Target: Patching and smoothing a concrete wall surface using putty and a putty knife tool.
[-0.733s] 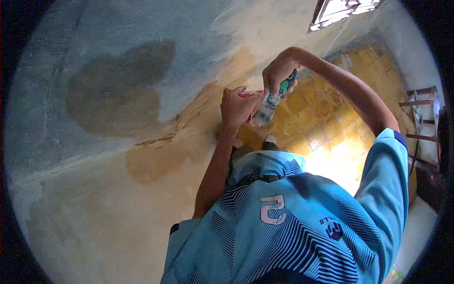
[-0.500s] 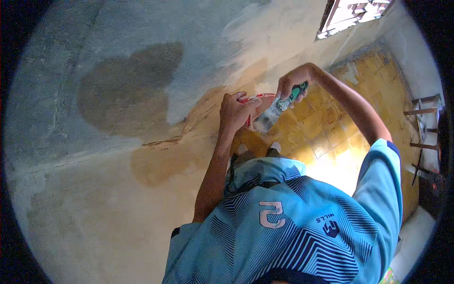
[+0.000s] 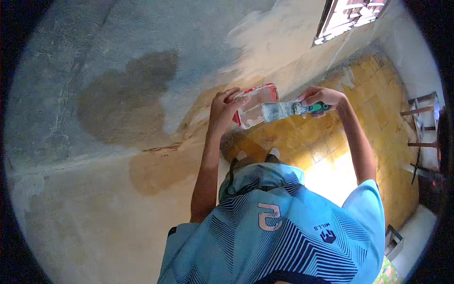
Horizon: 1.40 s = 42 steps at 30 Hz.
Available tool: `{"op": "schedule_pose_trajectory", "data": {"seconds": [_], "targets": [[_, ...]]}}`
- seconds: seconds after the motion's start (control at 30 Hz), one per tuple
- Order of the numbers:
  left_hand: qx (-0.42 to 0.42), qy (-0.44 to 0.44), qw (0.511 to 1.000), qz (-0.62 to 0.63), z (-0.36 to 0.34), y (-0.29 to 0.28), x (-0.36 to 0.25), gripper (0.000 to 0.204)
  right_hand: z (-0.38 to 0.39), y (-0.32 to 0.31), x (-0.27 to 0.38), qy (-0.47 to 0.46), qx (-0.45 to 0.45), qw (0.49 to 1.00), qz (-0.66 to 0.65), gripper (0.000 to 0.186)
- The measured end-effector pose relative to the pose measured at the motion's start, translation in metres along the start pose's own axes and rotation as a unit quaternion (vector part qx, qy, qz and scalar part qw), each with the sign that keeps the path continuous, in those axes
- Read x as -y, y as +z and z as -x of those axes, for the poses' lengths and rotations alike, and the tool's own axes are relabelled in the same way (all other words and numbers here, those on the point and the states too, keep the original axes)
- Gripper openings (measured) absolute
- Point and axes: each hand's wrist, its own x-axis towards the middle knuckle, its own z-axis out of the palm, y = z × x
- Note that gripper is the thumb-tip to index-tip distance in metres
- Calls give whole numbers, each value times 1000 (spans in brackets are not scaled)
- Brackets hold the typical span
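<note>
My left hand point(image 3: 223, 112) grips the near-left side of a shallow red tray point(image 3: 274, 90), its fingers over the rim. Pale pinkish-white smears coat the inside of the tray. In my right hand point(image 3: 323, 98) is a broad putty knife point(image 3: 277, 111) with a green and black handle. Its flat, whitish-smeared blade points left, and its tip overlaps the right part of the tray; whether the two touch I cannot tell. Both hands are in front of me, close to the wall point(image 3: 118, 33).
The wall carries a large dark patch point(image 3: 127, 102), a brownish patch point(image 3: 156, 173) and a rough crack point(image 3: 165, 147). Yellow tiles cover the floor point(image 3: 326, 135). A barred window point(image 3: 352, 19) is at the upper right, and wooden furniture point(image 3: 422, 113) stands at the far right.
My right hand has moved right and down, turning the putty knife from slanted to nearly level. The tray has tilted so that more of its inside shows. My left hand has shifted slightly left.
</note>
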Motion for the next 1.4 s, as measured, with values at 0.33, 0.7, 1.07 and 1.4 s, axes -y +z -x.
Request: {"op": "schedule_pose_trajectory", "data": {"seconds": [0.33, 0.7, 1.07, 1.4], "targets": [[89, 136, 986, 19, 11, -7, -54, 58, 40, 32, 79, 83, -11, 970, 227, 35], [114, 189, 975, 26, 12, -8, -73, 72, 45, 64, 59, 15, -89, 982, 166, 29], [140, 195, 969, 53, 3, -7, -71, 71, 38, 91, 44, -10, -111, 988, 110, 26], [171, 147, 950, 217, 2, 5, -58, 73, 33, 113, 28, -38, -140, 988, 50, 20]]}}
